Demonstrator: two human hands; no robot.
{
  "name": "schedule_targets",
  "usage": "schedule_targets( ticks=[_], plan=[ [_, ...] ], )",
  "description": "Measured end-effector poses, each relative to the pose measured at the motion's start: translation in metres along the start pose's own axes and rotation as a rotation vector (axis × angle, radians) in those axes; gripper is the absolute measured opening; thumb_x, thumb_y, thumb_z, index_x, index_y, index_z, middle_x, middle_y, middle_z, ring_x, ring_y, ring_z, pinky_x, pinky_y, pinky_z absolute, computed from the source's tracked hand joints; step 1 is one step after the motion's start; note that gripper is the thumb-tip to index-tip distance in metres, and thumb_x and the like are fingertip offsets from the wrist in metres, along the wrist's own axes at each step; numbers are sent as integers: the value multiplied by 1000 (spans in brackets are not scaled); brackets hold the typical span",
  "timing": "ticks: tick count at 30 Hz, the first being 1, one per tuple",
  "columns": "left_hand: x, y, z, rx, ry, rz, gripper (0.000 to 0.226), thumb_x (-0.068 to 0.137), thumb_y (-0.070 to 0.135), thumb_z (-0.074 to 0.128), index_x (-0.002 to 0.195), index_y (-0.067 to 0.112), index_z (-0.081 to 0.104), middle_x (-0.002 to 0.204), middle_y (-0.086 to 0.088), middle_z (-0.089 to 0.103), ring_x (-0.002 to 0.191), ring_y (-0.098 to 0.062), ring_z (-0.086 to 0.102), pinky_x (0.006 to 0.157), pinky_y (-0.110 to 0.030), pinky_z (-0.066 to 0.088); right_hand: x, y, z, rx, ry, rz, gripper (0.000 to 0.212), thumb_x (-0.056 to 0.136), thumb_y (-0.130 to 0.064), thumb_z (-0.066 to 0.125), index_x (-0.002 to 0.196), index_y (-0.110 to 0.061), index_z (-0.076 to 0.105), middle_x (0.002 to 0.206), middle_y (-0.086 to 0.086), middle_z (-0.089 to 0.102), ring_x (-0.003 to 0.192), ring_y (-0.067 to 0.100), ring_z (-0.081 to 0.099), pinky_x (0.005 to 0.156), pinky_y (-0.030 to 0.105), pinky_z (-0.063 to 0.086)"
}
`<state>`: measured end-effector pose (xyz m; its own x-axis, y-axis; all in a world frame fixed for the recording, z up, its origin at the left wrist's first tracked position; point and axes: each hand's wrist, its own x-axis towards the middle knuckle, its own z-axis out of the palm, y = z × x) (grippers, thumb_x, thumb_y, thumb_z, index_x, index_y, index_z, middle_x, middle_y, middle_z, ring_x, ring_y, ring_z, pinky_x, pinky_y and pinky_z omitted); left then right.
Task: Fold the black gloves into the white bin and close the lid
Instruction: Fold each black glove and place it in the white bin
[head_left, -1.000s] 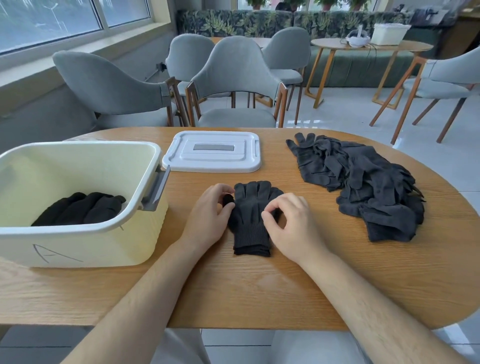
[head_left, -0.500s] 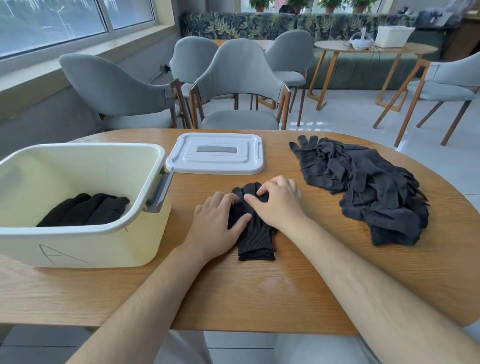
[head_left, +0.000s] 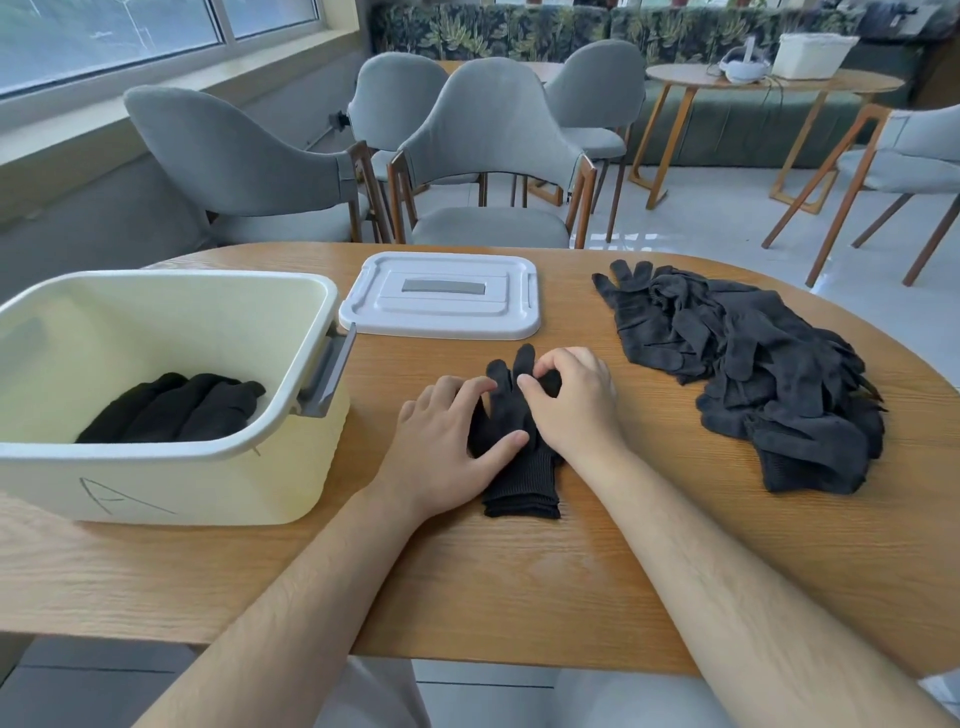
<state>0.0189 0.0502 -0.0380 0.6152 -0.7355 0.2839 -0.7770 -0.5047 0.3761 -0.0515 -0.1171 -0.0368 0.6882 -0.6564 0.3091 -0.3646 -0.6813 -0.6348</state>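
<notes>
Centrally, glove pair (head_left: 522, 483): lay stacked on the desk (head_left: 519, 597).
Left hand (head_left: 447, 447): fingers (head_left: 457, 389) spread, pinning it flat.
Right hand (head_left: 571, 400): fingers (head_left: 540, 389) pinching its tips, likely to fold.

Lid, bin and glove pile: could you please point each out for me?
lid (head_left: 441, 312): head view, its flat top.
bin (head_left: 208, 483): head view, front wall.
glove pile (head_left: 753, 364): head view, pile's middle.

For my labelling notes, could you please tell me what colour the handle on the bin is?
The handle is grey; the head view shows it best.
</notes>
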Motion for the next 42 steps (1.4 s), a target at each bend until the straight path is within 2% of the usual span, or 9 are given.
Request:
schedule_targets(
  ticks=[4,9,13,17,24,31,34,37,42],
  plan=[
    [-2,2,-1,9,-12,9,63,86,78,45,136,40,46,135,9,39,129,-15,41,106,-37,34,-1,1,-1,19,-19,6,16,92,-37,69,98,-23,63,109,-11,52,118,17,47,100,31,34],
    [-13,15,-4,98,8,159,58,95,69,42,136,31,54,160,6,28,151,-15,17,118,-40,20,-1,3,-3,-222,-11,29,47,88,-65,61,119,-30,61,124,-6,55,123,20,44,102,35,30],
    [-22,21,0,192,-183,219,68,103,61,18,160,25,26,168,11,14,154,-9,-17,124,-38,-14,13,11,-8,-290,-17,103,61,84,-76,56,125,-30,59,130,-2,55,127,23,43,106,39,30],
    [-22,24,-5,281,-190,206,68,103,60,13,160,24,22,170,3,4,150,-14,-29,119,-45,-25,34,18,-16,-329,2,221,64,85,-76,55,127,-27,57,136,2,53,128,25,43,105,41,33],
    [-17,27,-2,114,-284,241,60,105,59,16,161,35,14,168,13,-3,153,-6,-17,127,-36,-4,21,31,-31,-356,-228,5,89,77,-91,45,143,-32,46,148,-4,42,139,23,31,113,44,25],
    [-15,27,-5,113,-391,184,70,98,70,13,160,40,1,166,15,-13,151,-4,-22,126,-33,-7,27,39,-36,-161,38,55,39,104,-44,47,131,-18,59,133,5,57,130,28,45,105,41,36],
    [-11,26,-2,144,-401,144,90,91,79,13,162,26,-4,167,9,-16,151,-4,-21,126,-32,-7,12,36,-46,-207,-49,-31,60,95,-66,49,139,-25,52,142,-2,50,137,25,38,111,44,32],
    [-8,27,-1,170,-411,158,85,91,81,13,161,36,-5,167,4,-18,152,-9,-22,126,-32,-9,5,42,-48,-382,-238,-31,86,80,-89,41,146,-33,44,152,-6,38,144,22,28,117,46,22],
    [-10,29,-8,151,-441,171,62,94,78,17,152,61,3,168,2,-19,152,-13,-23,123,-31,-12,15,54,-48,-344,-68,86,53,99,-59,49,137,-24,56,143,0,51,136,25,38,110,41,31]
  ],
)
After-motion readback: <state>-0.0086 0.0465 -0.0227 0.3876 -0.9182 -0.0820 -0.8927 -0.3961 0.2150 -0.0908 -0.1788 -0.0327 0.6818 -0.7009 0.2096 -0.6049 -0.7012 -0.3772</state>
